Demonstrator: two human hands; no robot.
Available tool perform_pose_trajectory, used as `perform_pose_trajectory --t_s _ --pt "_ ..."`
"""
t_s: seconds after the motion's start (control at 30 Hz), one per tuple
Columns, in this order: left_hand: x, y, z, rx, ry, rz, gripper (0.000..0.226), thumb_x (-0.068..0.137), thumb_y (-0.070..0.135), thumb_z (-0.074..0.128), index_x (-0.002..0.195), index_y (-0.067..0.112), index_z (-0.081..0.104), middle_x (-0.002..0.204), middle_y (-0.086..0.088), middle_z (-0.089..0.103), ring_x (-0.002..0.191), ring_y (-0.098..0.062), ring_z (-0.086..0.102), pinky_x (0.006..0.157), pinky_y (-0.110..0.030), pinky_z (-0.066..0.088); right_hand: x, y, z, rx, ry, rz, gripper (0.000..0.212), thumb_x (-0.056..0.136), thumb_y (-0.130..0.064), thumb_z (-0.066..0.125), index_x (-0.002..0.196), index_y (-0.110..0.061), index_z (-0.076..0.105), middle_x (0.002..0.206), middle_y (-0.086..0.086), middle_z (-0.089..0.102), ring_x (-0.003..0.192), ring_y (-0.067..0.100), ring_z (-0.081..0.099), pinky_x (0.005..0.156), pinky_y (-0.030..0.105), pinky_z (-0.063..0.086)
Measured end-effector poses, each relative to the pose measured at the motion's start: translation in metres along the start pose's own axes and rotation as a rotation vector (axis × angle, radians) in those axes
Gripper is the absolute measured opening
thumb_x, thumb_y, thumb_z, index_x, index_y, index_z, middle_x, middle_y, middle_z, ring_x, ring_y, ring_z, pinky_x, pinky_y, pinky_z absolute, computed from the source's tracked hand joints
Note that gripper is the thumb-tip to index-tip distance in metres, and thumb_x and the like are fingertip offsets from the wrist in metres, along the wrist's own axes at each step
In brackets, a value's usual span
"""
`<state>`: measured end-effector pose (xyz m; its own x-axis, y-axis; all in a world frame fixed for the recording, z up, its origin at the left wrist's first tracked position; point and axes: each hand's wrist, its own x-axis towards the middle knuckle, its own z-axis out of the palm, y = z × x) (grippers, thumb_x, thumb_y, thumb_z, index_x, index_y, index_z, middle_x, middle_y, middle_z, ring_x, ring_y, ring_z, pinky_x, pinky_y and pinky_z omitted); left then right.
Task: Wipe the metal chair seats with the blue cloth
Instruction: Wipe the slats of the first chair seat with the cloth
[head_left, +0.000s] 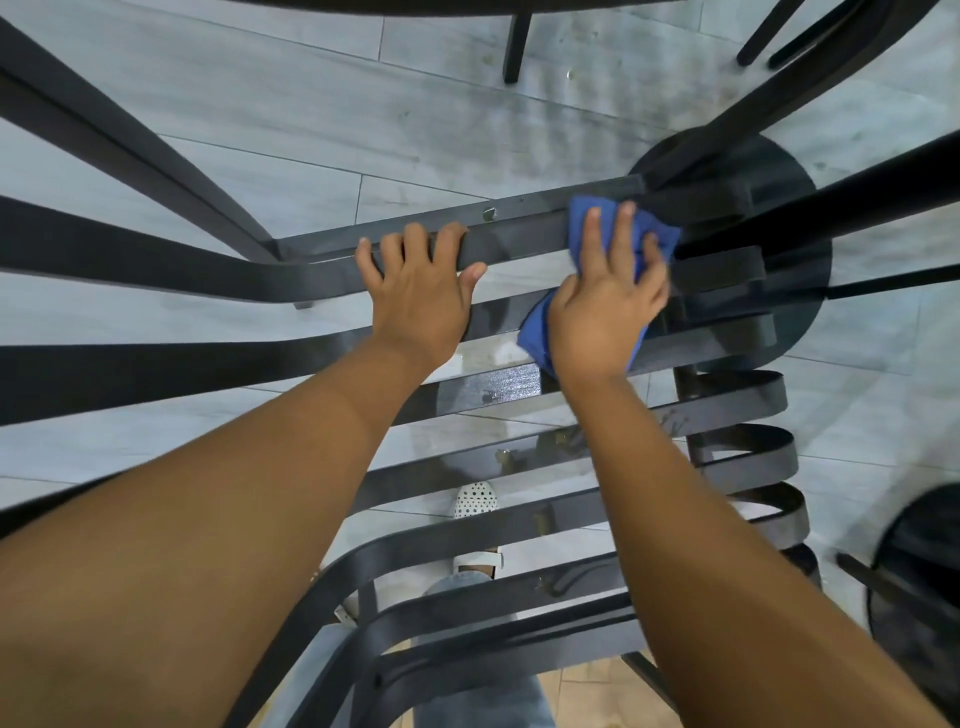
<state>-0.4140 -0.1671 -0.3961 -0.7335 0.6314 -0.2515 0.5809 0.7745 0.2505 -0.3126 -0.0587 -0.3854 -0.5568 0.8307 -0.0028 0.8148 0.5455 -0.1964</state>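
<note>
Both my forearms reached over the slatted metal seat (519, 384), my left hand (421, 291) curling its fingers over the far slat at centre frame while my right hand (605, 306) pressed flat on the blue cloth (582, 218), which might bunch or drop through a gap.

Grey plank floor (291, 98), a round black table base (769, 171), a spotted white sandal (475, 499).
</note>
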Motion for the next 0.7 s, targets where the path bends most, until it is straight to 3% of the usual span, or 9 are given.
perform_pose_trajectory --t_s 0.07,0.13,0.23,0.33,0.43,0.6,0.7 --pt "0.000 -0.001 -0.001 -0.009 0.018 0.015 0.059 0.090 0.050 0.018 0.131 0.018 0.046 0.117 -0.014 0.048 0.109 -0.035 0.041 0.108 -0.053 0.013 -0.016 -0.007 0.004 0.054 -0.019 -0.161 0.054 0.080 -0.012 0.039 0.132 -0.018 0.055 0.144 0.008 0.045 0.123 0.036 0.042 0.093 0.051 0.037" --pt "0.001 -0.004 -0.004 -0.022 -0.002 0.029 0.052 0.094 0.047 0.025 0.134 0.019 0.044 0.120 -0.013 0.047 0.112 -0.034 0.040 0.108 -0.052 0.012 -0.022 -0.007 -0.001 0.123 -0.041 -0.308 0.053 0.078 -0.012 0.034 0.122 -0.016 0.064 0.135 0.008 0.055 0.115 0.028 0.040 0.082 0.046 0.039" --pt "0.002 -0.013 -0.010 -0.092 -0.090 0.082 0.044 0.100 0.035 0.032 0.143 0.026 0.031 0.126 -0.009 0.041 0.116 -0.031 0.035 0.107 -0.044 0.010 -0.017 -0.001 -0.018 0.298 -0.132 -0.428 0.051 0.079 -0.011 0.033 0.118 -0.013 0.066 0.130 0.011 0.058 0.104 0.032 0.044 0.078 0.046 0.040" --pt "0.000 -0.025 -0.018 -0.108 -0.103 0.154 0.048 0.100 0.031 0.035 0.147 0.032 0.024 0.130 -0.008 0.041 0.116 -0.031 0.035 0.100 -0.037 0.017 -0.024 0.005 -0.026 0.136 -0.224 -0.446 0.061 0.080 -0.028 0.029 0.137 -0.018 0.049 0.148 0.009 0.039 0.120 0.031 0.033 0.090 0.044 0.028" --pt "0.001 -0.039 -0.023 -0.088 -0.130 0.173 0.050 0.100 0.031 0.035 0.148 0.034 0.019 0.134 -0.008 0.040 0.120 -0.031 0.033 0.102 -0.038 0.018 -0.047 -0.001 -0.014 -0.111 -0.291 -0.401 0.068 0.085 -0.037 0.033 0.149 -0.018 0.023 0.158 0.009 0.014 0.143 0.033 0.012 0.109 0.056 0.013" --pt "0.006 -0.040 -0.030 -0.119 -0.229 0.142 0.049 0.101 0.029 0.031 0.147 0.039 0.017 0.127 -0.009 0.043 0.117 -0.032 0.036 0.103 -0.039 0.018 -0.076 -0.048 0.005 -0.224 -0.325 -0.422 0.069 0.094 -0.034 0.036 0.151 -0.017 0.000 0.159 0.008 -0.003 0.145 0.032 -0.005 0.111 0.052 -0.010" --pt "0.015 -0.042 -0.032 -0.186 -0.301 0.090 0.050 0.099 0.022 0.033 0.144 0.042 0.024 0.130 -0.006 0.045 0.122 -0.030 0.035 0.104 -0.035 0.017 -0.097 -0.074 0.019 -0.303 -0.263 -0.334 0.067 0.093 -0.038 0.025 0.148 -0.011 -0.002 0.158 0.011 0.004 0.145 0.032 0.003 0.113 0.052 -0.003"
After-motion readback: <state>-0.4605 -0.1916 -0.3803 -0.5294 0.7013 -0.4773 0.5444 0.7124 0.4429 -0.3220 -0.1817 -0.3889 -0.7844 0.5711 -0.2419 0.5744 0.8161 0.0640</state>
